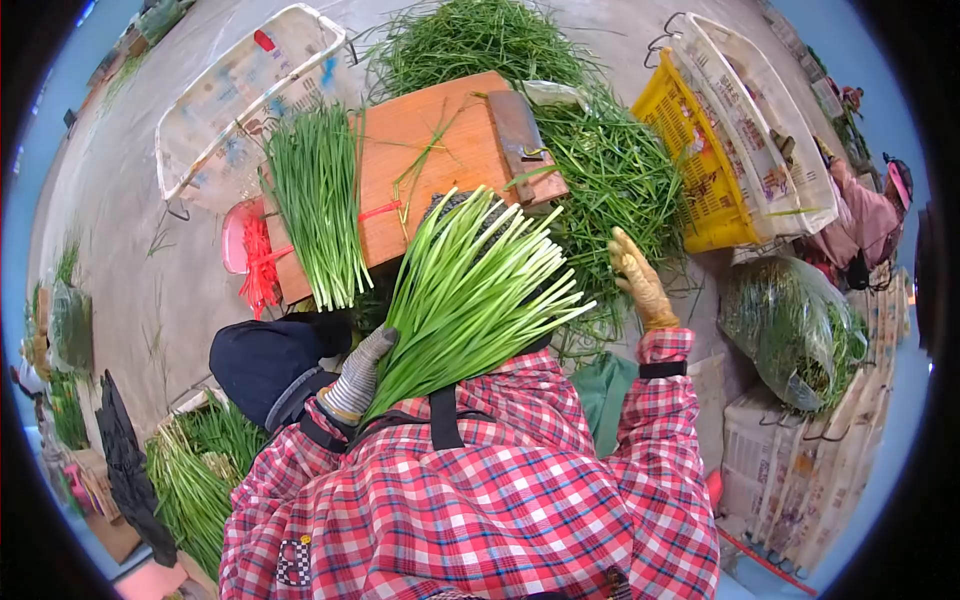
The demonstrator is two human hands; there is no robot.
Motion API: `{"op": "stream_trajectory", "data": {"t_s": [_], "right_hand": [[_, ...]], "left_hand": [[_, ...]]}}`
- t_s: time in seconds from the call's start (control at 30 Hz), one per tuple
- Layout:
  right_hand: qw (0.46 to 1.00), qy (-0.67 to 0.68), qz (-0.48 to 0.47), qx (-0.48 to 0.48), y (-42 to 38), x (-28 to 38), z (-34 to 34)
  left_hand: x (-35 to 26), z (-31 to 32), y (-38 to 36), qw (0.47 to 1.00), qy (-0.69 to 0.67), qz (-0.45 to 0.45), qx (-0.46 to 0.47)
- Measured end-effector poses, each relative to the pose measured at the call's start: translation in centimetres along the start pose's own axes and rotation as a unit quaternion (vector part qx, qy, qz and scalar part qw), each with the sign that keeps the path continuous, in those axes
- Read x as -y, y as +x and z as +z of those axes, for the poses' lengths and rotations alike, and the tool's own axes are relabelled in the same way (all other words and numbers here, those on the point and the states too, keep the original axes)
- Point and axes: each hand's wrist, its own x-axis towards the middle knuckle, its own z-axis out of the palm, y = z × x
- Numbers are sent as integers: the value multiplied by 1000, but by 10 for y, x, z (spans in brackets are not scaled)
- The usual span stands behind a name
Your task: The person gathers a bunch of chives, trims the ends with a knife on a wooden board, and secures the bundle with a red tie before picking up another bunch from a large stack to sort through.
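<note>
My left hand (362, 375), in a grey striped glove, is closed round the leafy end of a loose bunch of garlic chives (470, 290). Their pale stem ends fan out up and to the right across my lap. My right hand (640, 278), in a yellowish glove, is raised at the right with fingers stretched out and holds nothing. Beyond it lies a heap of loose chives (610, 165). A second, neater bunch of chives (318, 205) rests on the left of the wooden board (400, 130), over a red tie. A cleaver (518, 130) lies along the board's right edge.
Red ties (258, 265) hang by a pink container (237, 235). White crates (255, 100) stand back left; a yellow crate (695, 150) holds another at right. More chives are piled behind the board (480, 45) and at lower left (205, 480). A person (860, 215) sits far right.
</note>
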Motion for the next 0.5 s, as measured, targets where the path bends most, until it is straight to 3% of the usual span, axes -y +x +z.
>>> {"op": "stream_trajectory", "data": {"t_s": [0.13, 0.23, 0.3, 0.33, 0.37, 0.43, 0.47, 0.5], "right_hand": [[991, 63, -90, 78, 39, 30, 33], [986, 73, -96, 116, 78, 40, 47], [981, 29, -81, 172, 87, 55, 62], [971, 73, 75, 217, 81, 70, 79], [934, 161, 0, 319, 69, 63, 90], [958, 34, -37, 283, 87, 24, 106], [951, 48, -66, 298, 85, 18, 91], [941, 151, 53, 298, 48, 72, 91]], "left_hand": [[-7, 11, -6, 1000, -8, -17, -17], [-17, 14, -5, 1000, -7, -17, -9], [-24, 14, -4, 1000, 5, -26, -13], [-22, 8, -1, 1000, 26, -9, -4], [-20, 3, -3, 1000, 23, -8, -10], [-28, 10, -2, 997, 74, 9, 27], [-30, 13, 0, 994, 99, 16, 48], [-29, 14, 2, 994, 97, 12, 44]]}}
